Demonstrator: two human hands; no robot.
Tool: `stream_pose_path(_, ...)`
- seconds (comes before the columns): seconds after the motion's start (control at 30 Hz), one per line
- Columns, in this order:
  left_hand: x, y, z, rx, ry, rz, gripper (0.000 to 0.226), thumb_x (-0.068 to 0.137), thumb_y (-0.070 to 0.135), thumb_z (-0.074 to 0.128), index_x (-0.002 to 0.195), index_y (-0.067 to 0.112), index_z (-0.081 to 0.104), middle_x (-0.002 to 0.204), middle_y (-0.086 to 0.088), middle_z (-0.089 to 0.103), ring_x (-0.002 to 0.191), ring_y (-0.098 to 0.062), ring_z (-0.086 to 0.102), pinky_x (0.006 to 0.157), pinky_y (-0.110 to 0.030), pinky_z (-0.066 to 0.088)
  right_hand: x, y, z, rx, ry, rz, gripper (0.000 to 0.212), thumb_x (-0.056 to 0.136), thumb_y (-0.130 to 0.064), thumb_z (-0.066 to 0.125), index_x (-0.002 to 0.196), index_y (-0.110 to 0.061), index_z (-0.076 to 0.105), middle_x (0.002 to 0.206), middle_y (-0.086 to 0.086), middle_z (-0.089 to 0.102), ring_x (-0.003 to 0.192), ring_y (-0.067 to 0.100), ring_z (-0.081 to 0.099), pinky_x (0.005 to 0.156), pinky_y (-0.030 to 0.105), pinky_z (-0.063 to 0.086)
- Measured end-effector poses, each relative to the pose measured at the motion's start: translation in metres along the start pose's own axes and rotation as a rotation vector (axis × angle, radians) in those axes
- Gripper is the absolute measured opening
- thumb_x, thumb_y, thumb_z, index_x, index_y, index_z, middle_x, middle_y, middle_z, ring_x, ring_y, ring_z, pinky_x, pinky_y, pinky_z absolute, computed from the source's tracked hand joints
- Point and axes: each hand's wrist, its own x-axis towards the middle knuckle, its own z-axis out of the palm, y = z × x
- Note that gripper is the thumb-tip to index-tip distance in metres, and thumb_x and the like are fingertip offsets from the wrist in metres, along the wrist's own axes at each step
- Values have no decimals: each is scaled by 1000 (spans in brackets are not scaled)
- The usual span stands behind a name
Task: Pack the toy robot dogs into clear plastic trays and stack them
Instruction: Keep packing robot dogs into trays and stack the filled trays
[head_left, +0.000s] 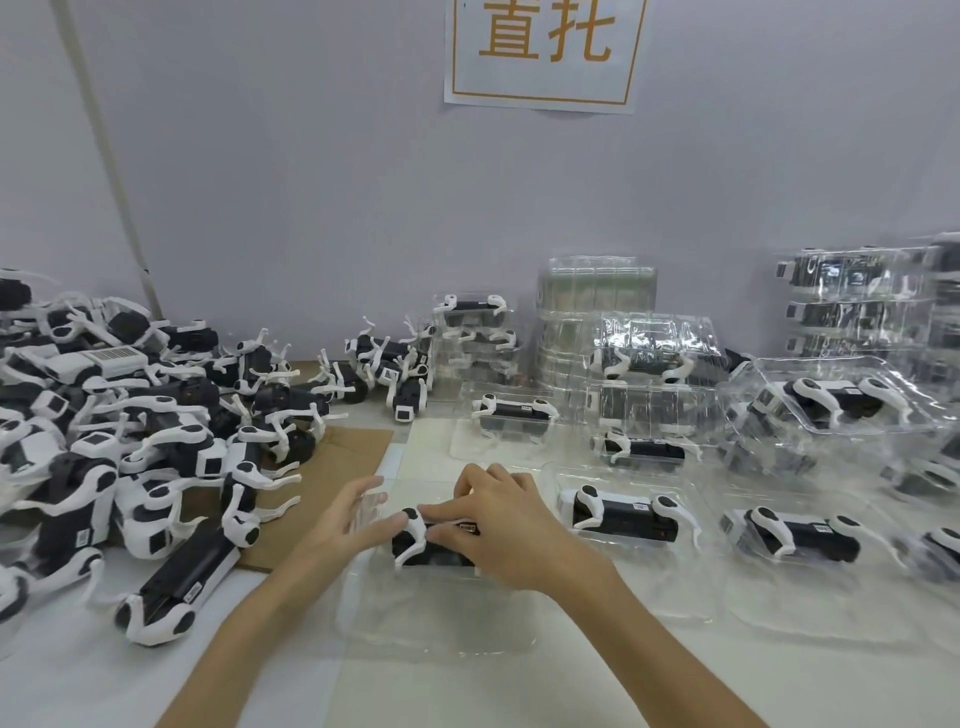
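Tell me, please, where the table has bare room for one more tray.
Bare table lies along the near edge: right of the right forearm, below the filled trays, and at the left, below the dog pile. The pile and far right are crowded.

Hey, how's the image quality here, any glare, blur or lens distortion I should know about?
Head view: soft, even light, hardly any shadow around the right hand on the toy dog; glare streaks on the stacked clear trays obscure their contents; wide-angle distortion bows the white pole at left.
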Motion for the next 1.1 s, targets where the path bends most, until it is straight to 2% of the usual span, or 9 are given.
stream_pose_path(0.17,-1,-1,-1,-47,4,4,82,64,51,72,139,35,43,146,8,45,140,-12,37,110,-33,31,-9,-5,-12,73,215,13,37,104,-42,43,139,-38,54,131,-12,50,118,9,44,109,30,24)
stream_pose_path(0.27,1,-3,-2,-45,38,18,76,64,70,67,132,43,50,142,14,51,137,-9,42,112,-35,32,-19,-18,-14,117,301,-74,49,102,-48,39,151,-43,32,156,-15,31,134,5,32,109,22,21)
stream_pose_path(0.33,5,-9,-3,-73,47,25,69,67,75,63,129,46,54,139,14,55,136,-9,45,117,-42,31,-24,-30,-6,68,210,-138,60,100,-57,28,156,-42,12,165,-14,11,147,4,14,113,23,11)
stream_pose_path(0.47,19,-18,-4,-118,108,-10,38,83,59,65,117,42,58,133,4,60,134,-16,47,118,-44,30,-26,-37,14,-186,-107,-158,64,104,-53,25,158,-20,12,167,-3,1,152,18,10,122,46,9)
stream_pose_path(0.57,19,-16,-4,-75,124,-32,19,98,41,56,117,42,57,129,9,59,131,-13,48,113,-35,34,-25,-33,17,-189,-95,-173,63,105,-50,27,158,-18,13,168,-1,1,152,19,13,120,46,10)
stream_pose_path(0.8,0,2,2,4,117,-23,36,100,35,55,135,31,52,135,9,54,131,-12,47,111,-33,36,-29,-35,26,-206,-12,-187,68,94,-51,46,151,-26,19,167,1,5,150,18,15,119,43,12)
stream_pose_path(0.9,-1,5,3,-32,169,2,33,96,16,61,127,27,59,129,10,59,128,-11,50,109,-32,39,-29,-37,27,-168,27,-156,71,88,-51,56,146,-31,20,167,3,6,151,21,16,119,41,13)
stream_pose_path(1.0,1,3,-1,-49,238,46,32,91,5,65,117,25,66,120,5,68,121,-11,58,104,-32,44,-28,-35,31,-243,42,-99,79,92,-57,51,152,-37,3,167,8,0,152,30,10,120,47,7)
stream_pose_path(1.1,2,1,-6,-87,355,107,16,93,13,64,105,19,74,100,1,76,104,-20,67,85,-29,49,-28,-36,29,-275,44,-162,59,97,-51,47,147,-39,19,161,8,24,142,36,31,116,49,18)
